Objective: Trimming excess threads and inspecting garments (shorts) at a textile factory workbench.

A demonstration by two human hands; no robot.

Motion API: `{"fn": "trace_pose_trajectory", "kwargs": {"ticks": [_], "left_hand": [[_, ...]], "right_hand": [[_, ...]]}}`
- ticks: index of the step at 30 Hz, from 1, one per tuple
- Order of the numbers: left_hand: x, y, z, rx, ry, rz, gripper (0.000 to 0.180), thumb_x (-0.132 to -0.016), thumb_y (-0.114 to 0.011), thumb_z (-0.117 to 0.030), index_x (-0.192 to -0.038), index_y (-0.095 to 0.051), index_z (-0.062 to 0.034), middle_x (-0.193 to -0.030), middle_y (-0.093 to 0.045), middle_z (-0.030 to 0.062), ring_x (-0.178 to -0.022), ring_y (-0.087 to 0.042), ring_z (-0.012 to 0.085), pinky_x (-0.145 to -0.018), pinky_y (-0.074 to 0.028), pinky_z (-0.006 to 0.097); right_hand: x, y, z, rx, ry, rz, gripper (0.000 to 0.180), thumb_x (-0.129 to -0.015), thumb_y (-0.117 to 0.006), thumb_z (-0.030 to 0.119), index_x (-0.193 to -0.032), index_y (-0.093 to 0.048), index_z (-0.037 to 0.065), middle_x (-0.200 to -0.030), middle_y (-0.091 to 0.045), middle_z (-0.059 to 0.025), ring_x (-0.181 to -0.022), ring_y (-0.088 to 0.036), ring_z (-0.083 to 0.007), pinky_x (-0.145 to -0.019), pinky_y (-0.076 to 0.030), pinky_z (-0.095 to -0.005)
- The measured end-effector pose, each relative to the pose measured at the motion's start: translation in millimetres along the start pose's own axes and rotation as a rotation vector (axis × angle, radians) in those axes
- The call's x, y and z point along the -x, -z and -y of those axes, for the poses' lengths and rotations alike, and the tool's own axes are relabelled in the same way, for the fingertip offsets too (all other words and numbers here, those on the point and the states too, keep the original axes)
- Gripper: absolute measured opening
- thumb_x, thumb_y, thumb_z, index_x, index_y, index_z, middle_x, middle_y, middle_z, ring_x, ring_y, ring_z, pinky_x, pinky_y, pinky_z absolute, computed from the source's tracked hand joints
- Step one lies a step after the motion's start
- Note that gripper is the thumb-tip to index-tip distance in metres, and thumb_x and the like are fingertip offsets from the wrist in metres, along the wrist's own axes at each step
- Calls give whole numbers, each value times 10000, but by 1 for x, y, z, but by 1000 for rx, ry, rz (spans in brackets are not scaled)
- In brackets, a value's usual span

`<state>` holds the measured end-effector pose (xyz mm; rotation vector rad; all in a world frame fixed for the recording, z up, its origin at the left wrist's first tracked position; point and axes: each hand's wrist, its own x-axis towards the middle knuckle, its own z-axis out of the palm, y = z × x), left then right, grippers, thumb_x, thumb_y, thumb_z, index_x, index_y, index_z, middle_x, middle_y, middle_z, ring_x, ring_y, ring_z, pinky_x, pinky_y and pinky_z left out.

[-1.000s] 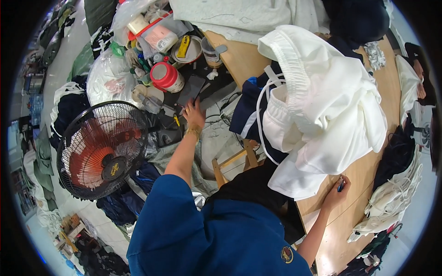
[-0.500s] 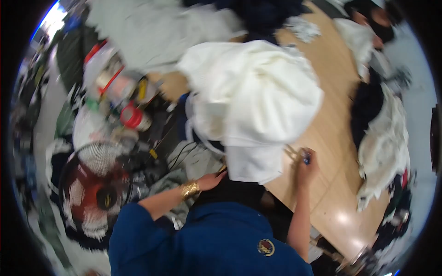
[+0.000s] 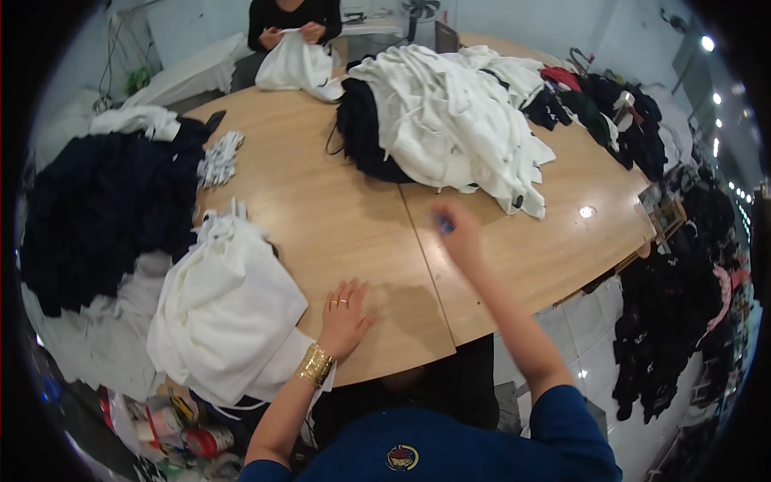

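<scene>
My left hand lies with fingers stretched out on the wooden table, near its front edge, holding nothing. Beside it on the left is a crumpled white garment, whose lower part hangs over the edge. My right hand, slightly blurred, is closed around a small blue object; its kind is too small to make out. That hand hovers over the table just in front of a heap of white garments with dark fabric under its left side.
A dark navy fabric pile covers the left side, next to a bunch of small pale strips. Across the table another person holds white cloth. More clothes lie far right; black garments hang beyond the table's right edge.
The view has swung right and up from the cluttered floor and fan. My left hand has come onto the table, and my right hand has reached forward toward the white heap.
</scene>
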<state>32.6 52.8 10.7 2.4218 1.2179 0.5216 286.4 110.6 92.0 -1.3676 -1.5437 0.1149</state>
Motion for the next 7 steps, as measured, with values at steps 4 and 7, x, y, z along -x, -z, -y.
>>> {"fn": "trace_pose_trajectory", "kwargs": {"ticks": [4,7], "left_hand": [[-20,-21,7,-252,-18,-6,559,-871,-457,-409,-1368,-330,-188,-1435,-262,97,-1335,-201,302,-1057,-92,531],[-23,-21,8,-262,-1,36,581,-872,-451,-443,-1380,-310,-200,-1447,-241,89,-1350,-166,294,-1063,-70,535]], "right_hand": [[-86,67,-33,79,-162,-201,255,-743,-656,122,-989,-614,70,-856,-607,-140,-797,-603,-267,-698,-471,-340],[-107,71,-62,374,87,-190,431,-781,-670,232,-1154,-519,79,-1041,-561,-171,-920,-587,-272,-792,-462,-366]]}}
